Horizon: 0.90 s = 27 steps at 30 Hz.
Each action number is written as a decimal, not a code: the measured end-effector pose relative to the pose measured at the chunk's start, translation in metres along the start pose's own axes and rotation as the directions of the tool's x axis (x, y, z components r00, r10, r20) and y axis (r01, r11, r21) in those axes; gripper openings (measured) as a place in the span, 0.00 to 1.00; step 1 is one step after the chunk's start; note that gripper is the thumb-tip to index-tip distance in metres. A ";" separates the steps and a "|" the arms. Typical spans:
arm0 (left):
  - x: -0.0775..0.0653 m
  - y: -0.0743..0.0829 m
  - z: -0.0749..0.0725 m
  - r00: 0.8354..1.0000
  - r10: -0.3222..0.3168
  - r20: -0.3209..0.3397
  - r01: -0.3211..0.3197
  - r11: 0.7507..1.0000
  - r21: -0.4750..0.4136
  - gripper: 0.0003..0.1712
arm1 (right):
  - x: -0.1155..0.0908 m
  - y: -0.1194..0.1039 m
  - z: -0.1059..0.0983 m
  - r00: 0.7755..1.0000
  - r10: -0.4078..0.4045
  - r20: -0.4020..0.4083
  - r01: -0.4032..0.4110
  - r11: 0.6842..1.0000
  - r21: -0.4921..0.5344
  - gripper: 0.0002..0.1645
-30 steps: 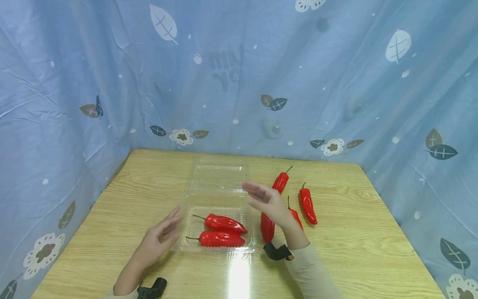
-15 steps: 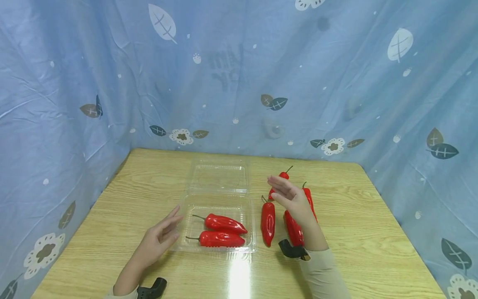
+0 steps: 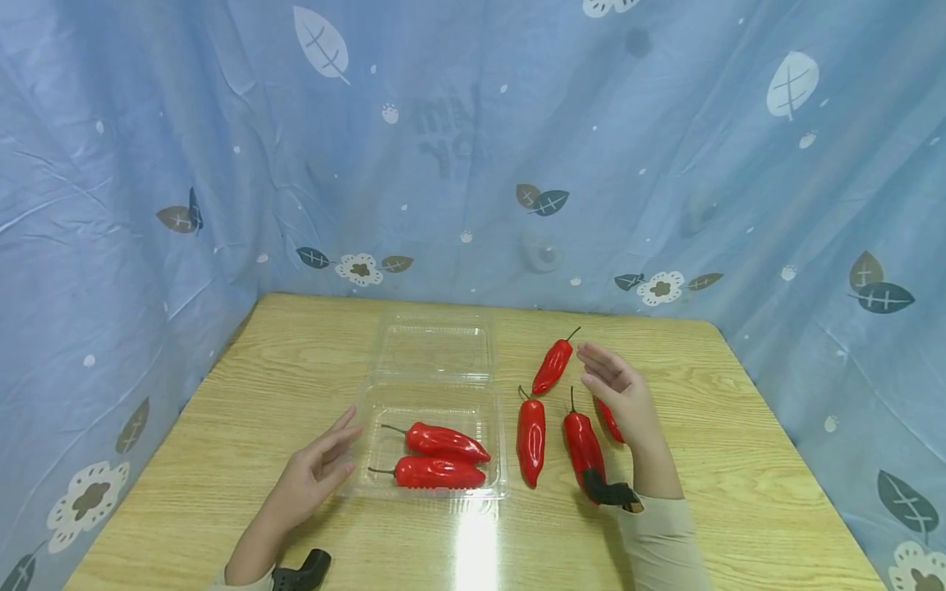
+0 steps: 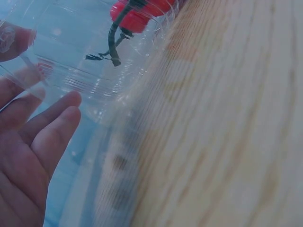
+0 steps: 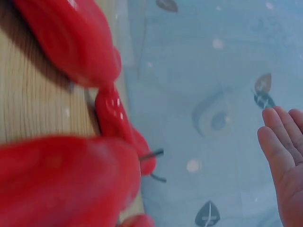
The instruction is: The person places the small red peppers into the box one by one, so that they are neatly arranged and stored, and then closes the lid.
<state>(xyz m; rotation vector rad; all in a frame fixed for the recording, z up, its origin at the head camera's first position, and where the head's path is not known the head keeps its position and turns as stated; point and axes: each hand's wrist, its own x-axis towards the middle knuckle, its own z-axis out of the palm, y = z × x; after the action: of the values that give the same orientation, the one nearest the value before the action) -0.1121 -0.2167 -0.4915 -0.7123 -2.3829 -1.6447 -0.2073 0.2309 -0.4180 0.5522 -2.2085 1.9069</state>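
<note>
Two red peppers (image 3: 447,442) lie side by side in the base of a clear plastic clamshell box (image 3: 429,396), whose lid is folded back. My left hand (image 3: 310,476) is at the box's left side, fingers extended and holding nothing; the left wrist view has its fingertips by the clear wall. Over on the right, my right hand (image 3: 619,398) hovers above a red pepper (image 3: 608,420) and partly hides it. Its fingers are extended, with nothing in them. Nearby on the table lie more red peppers: one by the box (image 3: 530,442), one farther back (image 3: 553,366), one under the wrist (image 3: 583,446).
The wooden table (image 3: 739,460) carries the box left of centre and the loose peppers right of it. A blue patterned curtain (image 3: 473,164) closes off the back and both sides. Black wrist mounts (image 3: 612,492) are strapped to both wrists.
My right hand has moved rightward from the box's edge, over the loose peppers, to the rightmost one. The left hand and the boxed peppers have stayed put.
</note>
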 end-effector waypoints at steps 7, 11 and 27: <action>-0.001 0.000 0.001 1.000 0.006 -0.003 -0.006 1.000 0.012 0.24 | -0.006 0.008 -0.018 0.995 0.097 -0.031 -0.098 0.995 -0.015 0.31; -0.001 0.002 0.000 1.000 0.029 0.005 -0.029 0.999 0.013 0.24 | -0.010 0.013 -0.026 0.988 0.153 -0.024 -0.154 0.986 -0.059 0.32; 0.002 -0.003 -0.001 1.000 0.030 0.001 -0.030 0.999 0.021 0.24 | -0.014 0.027 -0.049 0.946 0.320 -0.049 -0.323 0.934 -0.154 0.37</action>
<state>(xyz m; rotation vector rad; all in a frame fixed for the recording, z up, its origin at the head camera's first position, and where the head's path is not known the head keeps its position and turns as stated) -0.1153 -0.2181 -0.4933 -0.7413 -2.3745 -1.6058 -0.2101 0.2842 -0.4395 0.1465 -2.5365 1.8369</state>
